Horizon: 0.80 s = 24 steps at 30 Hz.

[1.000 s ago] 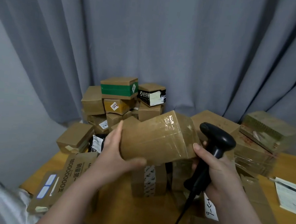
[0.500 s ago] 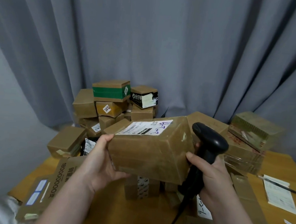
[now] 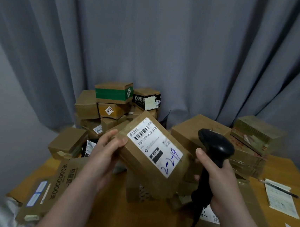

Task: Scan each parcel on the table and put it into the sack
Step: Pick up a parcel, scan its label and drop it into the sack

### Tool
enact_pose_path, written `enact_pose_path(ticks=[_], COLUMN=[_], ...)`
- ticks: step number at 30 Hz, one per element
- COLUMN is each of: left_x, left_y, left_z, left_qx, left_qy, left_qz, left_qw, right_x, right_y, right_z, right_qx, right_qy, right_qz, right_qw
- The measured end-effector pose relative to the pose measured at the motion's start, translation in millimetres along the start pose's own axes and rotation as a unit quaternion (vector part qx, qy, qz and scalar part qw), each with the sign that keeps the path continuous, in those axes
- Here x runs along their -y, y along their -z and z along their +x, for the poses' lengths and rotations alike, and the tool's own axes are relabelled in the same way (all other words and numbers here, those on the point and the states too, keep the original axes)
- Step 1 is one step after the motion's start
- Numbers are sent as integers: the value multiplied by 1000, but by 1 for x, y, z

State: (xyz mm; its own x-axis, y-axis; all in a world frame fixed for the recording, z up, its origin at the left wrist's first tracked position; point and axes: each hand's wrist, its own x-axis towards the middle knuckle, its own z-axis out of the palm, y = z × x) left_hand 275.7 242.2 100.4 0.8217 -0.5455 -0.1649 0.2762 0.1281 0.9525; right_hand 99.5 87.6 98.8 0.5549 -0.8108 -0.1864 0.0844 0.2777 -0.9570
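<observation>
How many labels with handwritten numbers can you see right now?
2. One label is on the parcel the left hand grips; the second label shows below the right hand holding the scanner. More may face away.

Obstacles, from the held parcel (image 3: 152, 159): scanner (image 3: 215, 147), close at 3 o'clock; box stack (image 3: 113, 106), 11 to 12 o'clock; large cartons (image 3: 189, 130), 1 to 2 o'clock; flat carton (image 3: 60, 178), 8 o'clock; notepad (image 3: 281, 203) with pen (image 3: 281, 190), 4 o'clock. Free room: air above the stacks; bare strip of table (image 3: 287, 167), far 3 o'clock.
</observation>
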Motion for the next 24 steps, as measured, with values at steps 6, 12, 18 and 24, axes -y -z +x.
enact_pose_path(ticks=[6,12,18,24], left_x=[1,-1,-1,1], left_y=[2,7,12,26], left_z=[0,-3,-10,-13], left_qx=[2,20,15,-8], left_qy=[30,23,15,19], left_qz=[-47,-71,-63,-69], left_qw=[998,997,998,997], right_x=[18,24,27,22], right_y=[9,3,0,-4], right_z=[-12,-25,-31,-31], right_qx=[133,247,293,298], right_qy=[71,73,74,62], right_qz=[-177,-237,-254,-269], right_qw=[973,937,919,914])
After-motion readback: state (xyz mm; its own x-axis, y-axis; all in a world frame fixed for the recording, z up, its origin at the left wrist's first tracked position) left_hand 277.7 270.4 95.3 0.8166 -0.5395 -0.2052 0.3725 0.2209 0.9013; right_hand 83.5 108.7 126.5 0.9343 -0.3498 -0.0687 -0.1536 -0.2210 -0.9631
